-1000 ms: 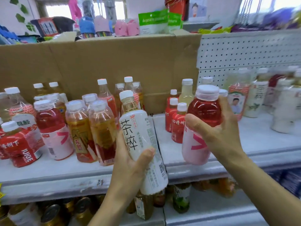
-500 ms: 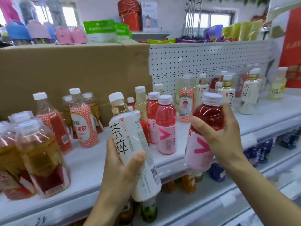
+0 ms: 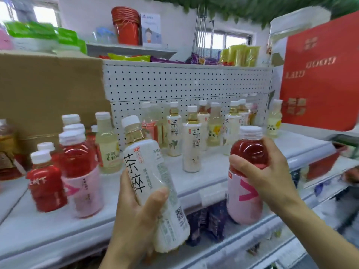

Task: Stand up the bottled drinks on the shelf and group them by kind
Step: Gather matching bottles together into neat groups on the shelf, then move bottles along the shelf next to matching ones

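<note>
Two bottles are in our hands, low in the middle of the frame, in front of the white shelf (image 3: 211,166). Our left hand (image 3: 134,216) wraps fingers and thumb round a white-labelled tea bottle (image 3: 149,171), its cap tilted toward the upper left. Our right hand (image 3: 272,177) clasps an upright pink-labelled red drink bottle (image 3: 242,200) at its shoulder. Similar tea bottles (image 3: 192,146) stand mid-shelf, and matching red bottles (image 3: 81,177) stand at left.
</note>
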The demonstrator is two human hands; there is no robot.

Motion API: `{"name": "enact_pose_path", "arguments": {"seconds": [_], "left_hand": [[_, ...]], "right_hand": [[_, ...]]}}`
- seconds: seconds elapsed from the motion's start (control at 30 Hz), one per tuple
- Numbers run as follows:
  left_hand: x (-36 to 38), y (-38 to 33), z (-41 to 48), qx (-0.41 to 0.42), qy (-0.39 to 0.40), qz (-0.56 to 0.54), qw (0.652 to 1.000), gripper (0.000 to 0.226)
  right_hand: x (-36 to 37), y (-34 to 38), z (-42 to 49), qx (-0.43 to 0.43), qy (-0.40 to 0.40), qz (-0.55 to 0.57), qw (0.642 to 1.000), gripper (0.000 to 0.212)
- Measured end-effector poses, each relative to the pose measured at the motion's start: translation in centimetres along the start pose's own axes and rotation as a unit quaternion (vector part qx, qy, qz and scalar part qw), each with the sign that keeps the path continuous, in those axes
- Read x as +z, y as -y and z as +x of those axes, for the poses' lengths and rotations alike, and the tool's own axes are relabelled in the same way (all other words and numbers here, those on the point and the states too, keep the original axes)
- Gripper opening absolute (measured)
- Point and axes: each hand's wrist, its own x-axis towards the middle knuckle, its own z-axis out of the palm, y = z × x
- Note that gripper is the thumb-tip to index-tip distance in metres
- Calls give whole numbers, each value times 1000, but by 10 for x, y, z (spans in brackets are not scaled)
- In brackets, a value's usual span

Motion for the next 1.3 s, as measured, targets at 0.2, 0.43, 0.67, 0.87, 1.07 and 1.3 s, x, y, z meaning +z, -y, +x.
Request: {"name": "enact_pose_path", "arguments": {"seconds": [0.2, 0.43, 0.67, 0.87, 1.07, 1.3], "left_hand": [[73, 9, 16, -2, -23, -4, 1000, 77], [97, 17, 41, -11, -50, 54, 997, 79], [88, 20, 41, -41, -111, 67, 991, 56], [77, 16, 41, -37, -146, 84, 985, 57], [72, 19, 42, -43, -158, 93, 982, 53], [58, 13, 41, -54, -172, 132, 975, 48]], "right_hand": [[-53, -40, 62, -25, -15, -2, 1000, 42], [-22, -68, 126, -26, 42, 41, 998, 47], [11, -106, 167, 6, 78, 0, 997, 55], [30, -121, 172, -36, -16, -69, 997, 81], [67, -101, 142, -265, 50, -62, 961, 97], [109, -117, 139, -1, 236, 59, 970, 120]]}}
